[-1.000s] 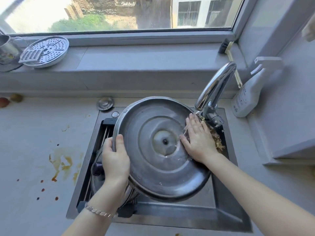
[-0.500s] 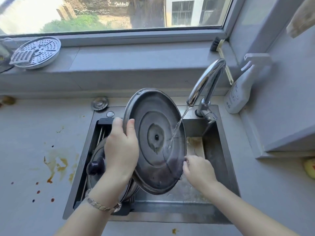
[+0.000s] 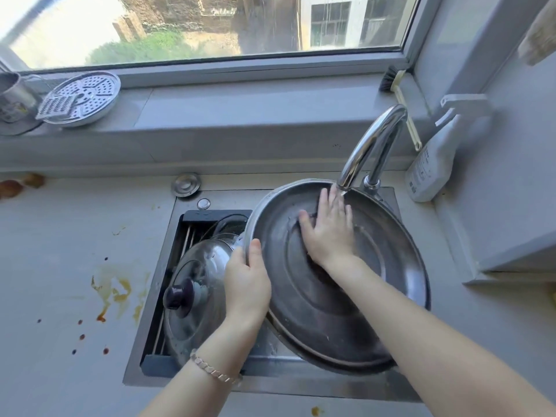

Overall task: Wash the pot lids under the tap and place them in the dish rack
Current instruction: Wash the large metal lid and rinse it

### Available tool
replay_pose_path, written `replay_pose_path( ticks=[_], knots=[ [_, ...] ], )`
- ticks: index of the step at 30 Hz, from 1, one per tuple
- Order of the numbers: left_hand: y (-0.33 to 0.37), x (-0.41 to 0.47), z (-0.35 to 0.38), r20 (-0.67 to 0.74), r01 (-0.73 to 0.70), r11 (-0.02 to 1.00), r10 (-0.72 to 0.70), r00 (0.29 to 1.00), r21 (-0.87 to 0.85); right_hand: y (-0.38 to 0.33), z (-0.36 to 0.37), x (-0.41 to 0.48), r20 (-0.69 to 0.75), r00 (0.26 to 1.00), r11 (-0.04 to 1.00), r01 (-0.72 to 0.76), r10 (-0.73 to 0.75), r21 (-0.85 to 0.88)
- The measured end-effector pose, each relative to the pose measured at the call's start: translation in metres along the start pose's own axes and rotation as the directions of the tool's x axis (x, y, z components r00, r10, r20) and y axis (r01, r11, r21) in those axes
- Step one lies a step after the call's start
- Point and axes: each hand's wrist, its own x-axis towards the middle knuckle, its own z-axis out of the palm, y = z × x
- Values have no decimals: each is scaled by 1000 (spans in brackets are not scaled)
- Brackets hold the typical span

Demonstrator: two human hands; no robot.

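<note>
A large steel pot lid (image 3: pixel 388 266) lies tilted over the sink with its hollow underside up. My left hand (image 3: pixel 247 281) grips its left rim, thumb on the inside. My right hand (image 3: pixel 326 228) presses flat on the inner surface, fingers spread, just under the tap's spout (image 3: pixel 343 183), where water runs onto the fingers. A glass lid with a dark knob (image 3: pixel 192 290) leans in the black dish rack (image 3: pixel 192 216) at the sink's left side, with another lid partly hidden behind it.
The chrome tap (image 3: pixel 376 142) arches over the sink (image 3: pixel 270 383). A spray bottle (image 3: pixel 430 164) stands at the right by the wall. A perforated steamer plate (image 3: pixel 81 99), a metal cup and a brush lie on the sill. Brown stains (image 3: pixel 117 293) mark the counter at the left.
The big lid has gone from nearly upright to lying flatter with its underside up. My right hand moved from the lid's lower edge up onto the inner surface under the water.
</note>
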Motion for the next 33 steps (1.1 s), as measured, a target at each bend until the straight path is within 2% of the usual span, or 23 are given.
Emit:
replay_pose_path(
  ticks=[2, 3, 6, 8, 9, 10, 11, 12, 14, 15, 18, 20, 24, 25, 29, 33],
  knots=[
    [-3, -1, 5, -8, -9, 1000, 9, 1000, -24, -19, 4, -8, 56, 979, 980, 194, -196, 32],
    [-3, 2, 6, -29, -3, 999, 2, 1000, -47, -26, 6, -17, 97, 945, 950, 309, -313, 52],
    [-5, 16, 0, -100, 19, 992, -32, 995, -123, -32, 11, -52, 207, 741, 769, 624, -639, 139],
    [-9, 23, -9, -156, 4, 992, -24, 987, -129, -17, 14, -68, 239, 612, 651, 745, -754, 145],
    [-11, 25, -15, -187, -11, 993, -11, 982, -115, -5, 15, -71, 240, 573, 607, 789, -784, 97],
    [-12, 27, -20, -213, -25, 995, 4, 977, -97, 9, 13, -70, 242, 564, 585, 811, -790, 19],
    [-12, 28, -24, -232, -33, 996, 14, 973, -78, 21, 9, -65, 225, 604, 604, 793, -764, -78],
    [-11, 28, -28, -241, -40, 997, 23, 970, -67, 33, 5, -57, 199, 682, 662, 731, -704, -165],
    [-9, 26, -30, -248, -49, 997, 32, 968, -62, 48, -4, -34, 147, 856, 829, 516, -495, -216],
    [-8, 24, -28, -255, -48, 997, 30, 967, -63, 48, -8, -24, 151, 915, 894, 400, -375, -202],
    [-6, 18, -18, -269, -34, 994, 5, 963, -103, 26, -13, -3, 98, 975, 954, 214, -197, -209],
    [-6, 15, -10, -246, -31, 991, -2, 969, -128, 1, -11, 0, 61, 967, 956, 252, -246, -150],
    [-8, 9, 1, -196, -37, 986, 4, 980, -164, -46, -2, -13, 64, 888, 888, 459, -456, -37],
    [-7, 10, 2, -206, -27, 982, -12, 978, -186, -52, 0, -22, 98, 847, 850, 526, -522, -18],
    [-9, 27, -13, -268, -44, 972, -21, 963, -232, -45, 13, -69, 178, 604, 627, 767, -777, 136],
    [-9, 34, -27, -356, -142, 982, 89, 930, -126, 1, 18, -90, 240, 473, 494, 869, -848, 33]
  ],
)
